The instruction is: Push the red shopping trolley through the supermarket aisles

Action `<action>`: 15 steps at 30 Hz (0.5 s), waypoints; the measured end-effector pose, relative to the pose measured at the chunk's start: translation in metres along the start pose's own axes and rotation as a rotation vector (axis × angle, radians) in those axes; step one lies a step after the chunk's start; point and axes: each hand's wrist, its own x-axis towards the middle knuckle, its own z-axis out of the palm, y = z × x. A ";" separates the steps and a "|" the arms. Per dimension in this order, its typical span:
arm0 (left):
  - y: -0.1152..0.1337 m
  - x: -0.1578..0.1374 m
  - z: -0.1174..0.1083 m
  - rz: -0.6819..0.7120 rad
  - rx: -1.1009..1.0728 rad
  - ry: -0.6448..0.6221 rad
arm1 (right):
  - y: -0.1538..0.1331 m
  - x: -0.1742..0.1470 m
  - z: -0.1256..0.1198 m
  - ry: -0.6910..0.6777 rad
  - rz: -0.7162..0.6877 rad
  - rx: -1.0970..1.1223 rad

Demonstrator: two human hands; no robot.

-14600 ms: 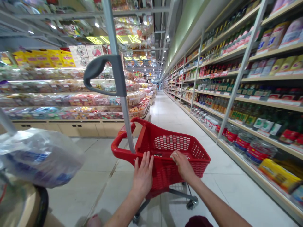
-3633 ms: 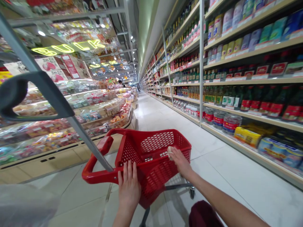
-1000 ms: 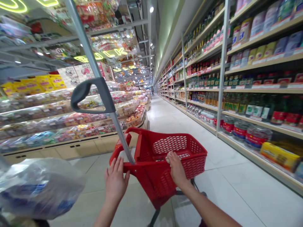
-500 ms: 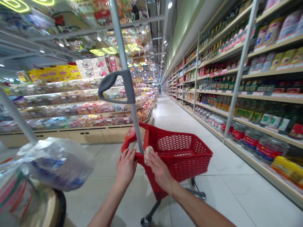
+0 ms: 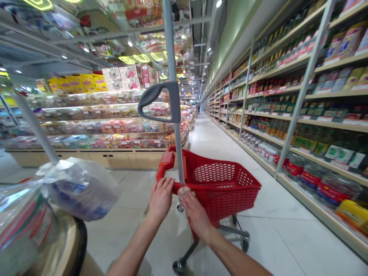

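1 red cart [image 5: 230, 198] on pale tiles [image 5: 276, 241]; left hand [image 5: 160, 197] curled over handle [image 5: 165, 166], right hand [image 5: 195, 213] flat on cloth [image 5: 184, 190]; stocked shelves [image 5: 316, 123].

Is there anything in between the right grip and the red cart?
Yes: a pale wad, maybe cloth, is under the right grip, against the red cart near the grey pole. Nothing else visible is between.

Red basket [image 5: 230, 199]: open from above | pole [image 5: 178, 153], grey handle [image 5: 174, 103]: obstruct left end | floor [image 5: 281, 226]: open toward shelves [image 5: 296, 115]
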 end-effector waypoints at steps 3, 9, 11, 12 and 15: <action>0.002 0.001 -0.005 0.019 -0.017 -0.036 | 0.003 -0.023 0.002 -0.076 -0.047 -0.003; 0.001 0.007 -0.015 0.034 -0.058 -0.084 | -0.010 0.087 -0.070 0.263 -0.143 -0.065; -0.001 0.009 -0.013 0.017 -0.075 -0.054 | -0.012 0.156 -0.096 0.338 -0.201 -0.101; -0.002 0.010 -0.012 0.006 -0.087 -0.039 | -0.011 0.182 -0.105 0.337 -0.218 -0.122; -0.004 0.011 -0.009 -0.003 -0.135 -0.038 | 0.000 0.203 -0.108 0.188 -0.305 -0.158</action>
